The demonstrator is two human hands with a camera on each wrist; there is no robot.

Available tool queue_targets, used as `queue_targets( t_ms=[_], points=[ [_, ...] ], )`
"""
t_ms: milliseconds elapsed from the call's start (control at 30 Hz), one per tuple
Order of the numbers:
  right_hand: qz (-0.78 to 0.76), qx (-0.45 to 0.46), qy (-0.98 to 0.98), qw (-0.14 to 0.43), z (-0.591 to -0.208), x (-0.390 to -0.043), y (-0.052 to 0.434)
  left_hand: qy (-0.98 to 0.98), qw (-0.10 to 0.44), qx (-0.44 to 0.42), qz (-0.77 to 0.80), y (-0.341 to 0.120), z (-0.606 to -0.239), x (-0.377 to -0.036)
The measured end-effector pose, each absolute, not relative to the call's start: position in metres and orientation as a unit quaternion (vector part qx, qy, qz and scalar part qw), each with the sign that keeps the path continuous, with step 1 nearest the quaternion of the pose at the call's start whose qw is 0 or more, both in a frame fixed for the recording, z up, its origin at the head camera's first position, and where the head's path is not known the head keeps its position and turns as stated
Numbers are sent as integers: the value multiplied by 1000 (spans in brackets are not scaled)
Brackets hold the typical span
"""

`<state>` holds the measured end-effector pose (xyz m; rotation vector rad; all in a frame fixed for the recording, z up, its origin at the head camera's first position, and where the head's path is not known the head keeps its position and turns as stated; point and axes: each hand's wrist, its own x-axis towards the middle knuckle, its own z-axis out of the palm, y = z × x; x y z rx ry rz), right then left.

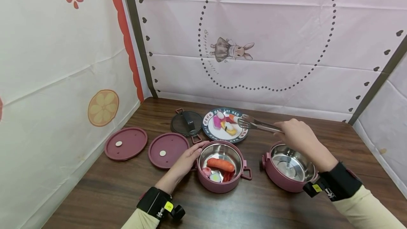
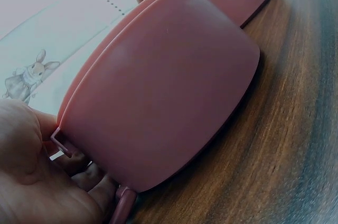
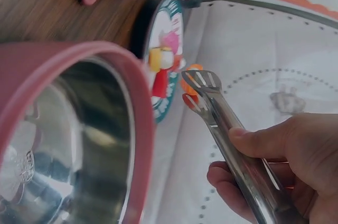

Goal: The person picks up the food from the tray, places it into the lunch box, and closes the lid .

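Note:
My left hand holds the left side of a dusky-pink pot, its fingers around the side handle. Inside that pot lie a sausage, a red strip piece, a small pink piece and a pale green-centred slice. With my right hand I grip metal tongs, pointing left above the table. An orange piece shows at the tongs' tips in the right wrist view. Beneath and beyond the tips is a patterned plate of toy food pieces.
A second pink pot, with a bare steel inside, stands below my right hand. Two pink lids with pale knobs lie at the left. A dark lid with a black handle sits left of the plate. Printed cloth walls border the table.

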<state>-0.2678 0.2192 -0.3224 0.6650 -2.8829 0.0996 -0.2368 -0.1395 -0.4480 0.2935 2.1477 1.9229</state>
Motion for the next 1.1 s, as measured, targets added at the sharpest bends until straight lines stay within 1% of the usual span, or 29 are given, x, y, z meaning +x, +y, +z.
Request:
queue_targets(
  t_ms=[300,400,567,733,1100],
  points=[
    [89,248,-961,84,-302,-230,223,736,123,97,658,-139,-447,-237],
    [103,266,-954,87,-299,-217,222,735,125,99,659,-139,-447,-237],
    [114,294,-946,73,-301,-201,217,737,122,95,658,-138,-447,-237],
    [101,312,-943,53,-308,-196,209,740,120,97,655,-138,-448,-237],
    [84,310,-945,61,-317,-195,201,746,124,88,649,-137,-446,-237]
  ],
)
